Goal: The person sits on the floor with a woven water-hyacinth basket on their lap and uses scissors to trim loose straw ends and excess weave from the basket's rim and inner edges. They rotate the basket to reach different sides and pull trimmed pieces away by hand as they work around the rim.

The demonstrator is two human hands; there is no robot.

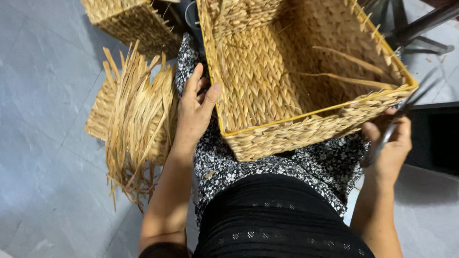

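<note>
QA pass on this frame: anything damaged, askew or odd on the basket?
Yes. Loose straw strands lie across the inside of the rectangular woven straw basket, and stub ends poke out along its right rim, untrimmed. The right hand holds metal scissors; the left hand steadies the basket's left side.

A woven basket rests on the lap between the hands. The left hand touches its side; the right hand grips scissors at its corner. Straw lies left of the left hand.

Rough woven straw basket, dry matt straw strips, shiny metal scissors.
</note>
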